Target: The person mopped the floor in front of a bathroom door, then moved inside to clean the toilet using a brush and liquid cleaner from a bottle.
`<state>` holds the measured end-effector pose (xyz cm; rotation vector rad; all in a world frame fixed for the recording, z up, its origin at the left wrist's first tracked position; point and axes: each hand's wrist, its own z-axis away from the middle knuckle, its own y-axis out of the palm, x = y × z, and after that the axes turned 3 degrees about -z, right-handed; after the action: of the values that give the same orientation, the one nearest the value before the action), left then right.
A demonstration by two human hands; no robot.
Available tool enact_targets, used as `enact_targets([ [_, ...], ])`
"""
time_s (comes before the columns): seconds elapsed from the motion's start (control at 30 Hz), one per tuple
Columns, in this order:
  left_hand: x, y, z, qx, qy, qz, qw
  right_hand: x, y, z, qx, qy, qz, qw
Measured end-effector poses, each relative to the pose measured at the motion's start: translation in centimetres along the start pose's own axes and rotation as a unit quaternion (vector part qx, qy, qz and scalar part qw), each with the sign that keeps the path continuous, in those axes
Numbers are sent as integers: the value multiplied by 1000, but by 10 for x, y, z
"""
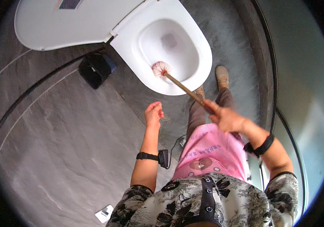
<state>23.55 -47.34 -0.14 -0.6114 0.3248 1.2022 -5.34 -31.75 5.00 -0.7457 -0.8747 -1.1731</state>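
My right hand [227, 119] grips the brown handle of a toilet brush [183, 86], with the index finger stretched along it. The round head of white and reddish bristles [161, 69] is over the front left inner edge of the white toilet bowl [176, 61]; whether it touches the wall there I cannot tell. My left hand [154, 114] hangs in the air in front of the toilet, fingers curled in, with nothing visible in it. The white toilet seat [205, 54] surrounds the bowl. A little water shows at the drain [169, 40].
The raised toilet lid [65, 28] spreads to the upper left. Beside the toilet stands a black bin-like container [94, 69]. A smooth, glass-like panel [298, 85] runs along the right. On the lower left is a small white object [104, 213]. Grey marbled tile [65, 136] covers the surfaces.
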Motion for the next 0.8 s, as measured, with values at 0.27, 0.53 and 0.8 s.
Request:
enact_targets([
  [0.27,-41,47,14,156,-63,252,953,2,-17,-114,-48,195,196,960],
  [0.53,-18,9,-11,163,-64,300,938,47,-29,-104,-63,192,38,979],
  [0.8,14,-8,-25,97,-77,262,957,60,-11,-53,17,260,-8,965],
])
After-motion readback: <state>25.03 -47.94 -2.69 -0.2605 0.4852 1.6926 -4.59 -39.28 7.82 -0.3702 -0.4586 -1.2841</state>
